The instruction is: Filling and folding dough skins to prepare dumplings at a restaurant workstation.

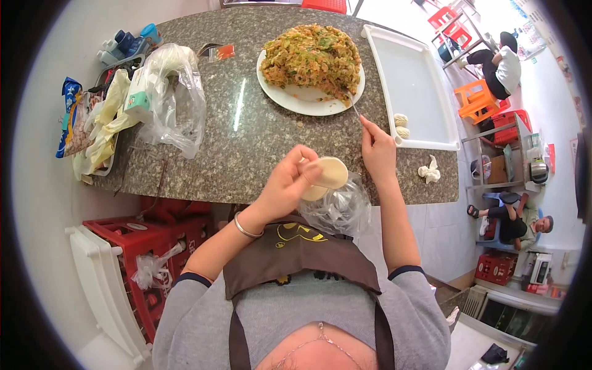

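My left hand [293,178] pinches a round dough wrapper [334,173] between thumb and fingers, above the near edge of the counter. Below it more pale wrappers [314,193] show beside a clear plastic bag [342,208]. My right hand [379,145] grips the handle of a thin metal utensil [354,105]; its far end touches the heap of chopped vegetable filling [314,60]. That heap rests on a white oval plate [300,104]. Right of the plate lies a white plastic tray [416,88], where a few pleated dumplings [401,126] sit in the near left corner.
A crumpled white tissue [430,170] lies on the speckled stone counter [222,171]. At the left are a plastic bag [178,101], a small box [138,99] and a filled basket [111,162]. Red crates [138,240] stand below. Two people sit at the far right.
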Available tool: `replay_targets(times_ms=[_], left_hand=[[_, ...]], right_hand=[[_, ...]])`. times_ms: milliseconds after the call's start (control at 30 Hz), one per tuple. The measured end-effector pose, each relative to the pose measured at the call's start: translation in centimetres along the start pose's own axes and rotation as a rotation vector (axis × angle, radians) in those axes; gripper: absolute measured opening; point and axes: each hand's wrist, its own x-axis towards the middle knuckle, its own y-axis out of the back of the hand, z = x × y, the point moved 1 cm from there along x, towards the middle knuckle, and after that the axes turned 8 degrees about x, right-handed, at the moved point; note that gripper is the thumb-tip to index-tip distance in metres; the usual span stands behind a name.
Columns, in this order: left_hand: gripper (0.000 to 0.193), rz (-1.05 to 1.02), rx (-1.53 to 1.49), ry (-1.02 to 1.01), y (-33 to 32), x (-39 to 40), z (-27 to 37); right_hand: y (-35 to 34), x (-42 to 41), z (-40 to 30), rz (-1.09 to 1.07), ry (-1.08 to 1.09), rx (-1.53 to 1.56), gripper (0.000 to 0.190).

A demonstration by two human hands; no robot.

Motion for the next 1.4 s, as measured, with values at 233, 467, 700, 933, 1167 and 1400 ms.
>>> replay_targets(times_ms=[233,467,700,933,1167,1400], left_hand=[[0.033,0.179,-0.685,0.146,2.4,2.7,-0.3],[0.033,0.356,-0.791,0.300,4.3,3.7,-3.3],[0.035,0.400,-0.825,0.344,4.4,4.3,-4.8],[0.040,0.366,-0.767,0.383,4.3,4.6,-4.4],[0.048,0.266,-0.845,0.394,3.5,6.1,-3.3],[0.055,0.219,-0.917,0.318,4.0,7.3,-2.9]], right_hand=[[1.3,0.7,-1.5,-0.103,0.004,0.020,0.023],[1.0,1.6,-2.1,-0.166,0.043,-0.006,0.023],[0.3,1.4,-2.3,-0.231,0.007,-0.085,0.022],[-0.2,1.3,-2.1,-0.184,0.049,0.046,0.023],[-1.2,0.5,-2.2,-0.200,0.019,0.074,0.022],[-0.5,-1.6,-4.9,-0.378,0.072,0.176,0.024]])
